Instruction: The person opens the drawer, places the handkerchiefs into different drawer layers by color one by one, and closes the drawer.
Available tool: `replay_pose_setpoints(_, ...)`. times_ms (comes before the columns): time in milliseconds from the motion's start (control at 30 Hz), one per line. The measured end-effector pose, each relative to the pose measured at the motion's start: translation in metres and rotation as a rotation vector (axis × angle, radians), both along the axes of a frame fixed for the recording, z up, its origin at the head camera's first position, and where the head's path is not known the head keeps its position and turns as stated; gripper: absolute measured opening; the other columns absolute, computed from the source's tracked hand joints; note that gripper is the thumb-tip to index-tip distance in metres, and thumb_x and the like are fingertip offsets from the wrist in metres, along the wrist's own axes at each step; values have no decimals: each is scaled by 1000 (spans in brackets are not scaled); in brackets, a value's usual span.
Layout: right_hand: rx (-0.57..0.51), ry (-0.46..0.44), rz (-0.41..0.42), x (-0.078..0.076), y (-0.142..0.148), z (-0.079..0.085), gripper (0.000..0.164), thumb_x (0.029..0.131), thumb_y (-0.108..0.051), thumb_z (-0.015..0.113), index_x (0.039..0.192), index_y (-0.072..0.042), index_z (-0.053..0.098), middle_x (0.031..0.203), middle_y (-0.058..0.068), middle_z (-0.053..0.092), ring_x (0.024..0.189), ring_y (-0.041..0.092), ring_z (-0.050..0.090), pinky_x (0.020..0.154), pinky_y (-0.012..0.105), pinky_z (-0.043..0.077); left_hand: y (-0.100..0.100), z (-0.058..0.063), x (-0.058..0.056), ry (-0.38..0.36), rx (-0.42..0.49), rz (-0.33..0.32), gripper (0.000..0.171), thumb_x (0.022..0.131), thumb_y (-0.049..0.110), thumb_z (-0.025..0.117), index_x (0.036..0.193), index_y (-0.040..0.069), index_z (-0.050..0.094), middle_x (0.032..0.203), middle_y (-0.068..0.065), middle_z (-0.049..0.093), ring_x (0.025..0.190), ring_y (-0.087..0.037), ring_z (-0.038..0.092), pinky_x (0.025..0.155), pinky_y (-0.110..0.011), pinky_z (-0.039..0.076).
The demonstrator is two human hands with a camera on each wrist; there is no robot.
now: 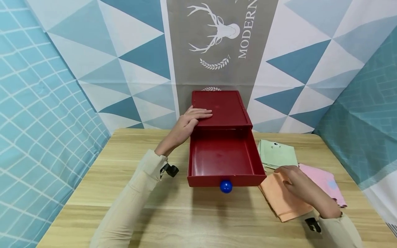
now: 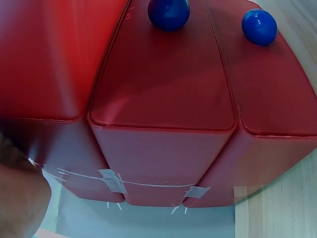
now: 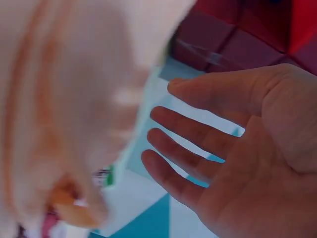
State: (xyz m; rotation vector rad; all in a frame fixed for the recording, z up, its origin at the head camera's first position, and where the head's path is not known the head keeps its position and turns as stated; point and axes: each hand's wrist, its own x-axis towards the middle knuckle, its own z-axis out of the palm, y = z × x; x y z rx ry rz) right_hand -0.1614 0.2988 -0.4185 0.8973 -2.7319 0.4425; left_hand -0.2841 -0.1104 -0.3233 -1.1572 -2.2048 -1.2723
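My left hand (image 1: 187, 122) rests on the left part of the top of a dark red drawer cabinet (image 1: 224, 106), fingers laid straight across it. The top drawer (image 1: 221, 160) is pulled out toward me, with a round blue knob (image 1: 226, 186) on its front. Over a folded orange cloth (image 1: 276, 196) lies my right hand (image 1: 299, 184). In the right wrist view that hand has its fingers extended and apart, with blurred pale cloth (image 3: 74, 99) close before it. Two lower drawer fronts (image 2: 163, 79) show in the left wrist view.
Right of the cabinet lie a folded green cloth (image 1: 277, 153) and a pink cloth (image 1: 322, 181), beside the orange one. All stand on a wooden table (image 1: 201, 224). A patterned curtain (image 1: 136, 62) hangs close behind the cabinet. Clear tape (image 2: 114, 181) marks the cabinet's side.
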Motion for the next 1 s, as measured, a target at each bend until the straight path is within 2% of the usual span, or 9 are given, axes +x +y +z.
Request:
replay_pose_setpoints(100, 16, 27, -3, -3, 2, -9, 33, 66, 21, 70, 95, 5, 69, 92, 15, 72, 87, 36, 68, 78, 54, 55, 2, -1, 2, 6, 23, -5, 49, 96, -7, 31, 127, 3, 68, 134, -10, 63, 132, -26, 50, 124, -48, 5)
replay_pose_setpoints(267, 73, -9, -102, -1, 6, -17, 31, 68, 13, 77, 97, 2, 71, 89, 12, 67, 85, 36, 63, 74, 52, 54, 5, 8, 14, -14, 42, -8, 47, 95, -11, 30, 124, -6, 66, 132, -21, 62, 130, -37, 50, 122, -54, 5)
replay_pose_setpoints(433, 125, -37, -155, -2, 9, -20, 25, 68, 6, 82, 89, -3, 72, 79, 4, 57, 72, 24, 53, 60, 39, 47, 6, 20, 28, -39, 14, 10, 49, 94, -6, 28, 125, -6, 66, 133, -20, 62, 132, -33, 50, 123, -50, 5)
replay_pose_setpoints(567, 113, -63, -167, -2, 10, -22, 19, 71, 4, 82, 81, -5, 69, 72, 0, 51, 67, 18, 46, 58, 32, 40, 5, 22, 29, -58, -4, 26, 51, 94, -1, 28, 127, 0, 66, 135, -15, 62, 134, -29, 49, 124, -47, 4)
replay_pose_setpoints(667, 105, -89, -177, 0, 10, -22, 19, 72, 4, 82, 75, -7, 66, 70, 0, 48, 67, 17, 43, 58, 31, 38, 6, 21, 31, -49, 15, 14, 49, 95, -5, 28, 125, -3, 67, 133, -18, 62, 131, -33, 50, 123, -50, 5)
replay_pose_setpoints(800, 81, -110, -174, 2, 11, -15, 18, 73, 2, 82, 76, -7, 66, 74, 1, 49, 70, 19, 44, 63, 34, 38, 7, 8, 14, 12, 36, 2, 49, 95, -8, 30, 125, 0, 68, 132, -13, 64, 129, -28, 53, 123, -50, 7)
replay_pose_setpoints(900, 49, -167, -158, 2, 12, -6, 16, 77, -2, 80, 82, -4, 65, 78, 1, 52, 73, 19, 43, 63, 33, 37, 5, -2, 0, 35, 30, 13, 51, 96, -3, 30, 126, 8, 69, 133, -4, 64, 129, -17, 52, 124, -45, 8)
replay_pose_setpoints(1000, 0, -266, -156, 2, 12, 4, 16, 83, -4, 76, 91, -3, 61, 75, -2, 50, 68, 14, 40, 57, 29, 35, 4, -2, -1, 34, 25, 25, 52, 96, -2, 29, 126, 8, 70, 133, -4, 64, 128, -15, 52, 124, -44, 8)
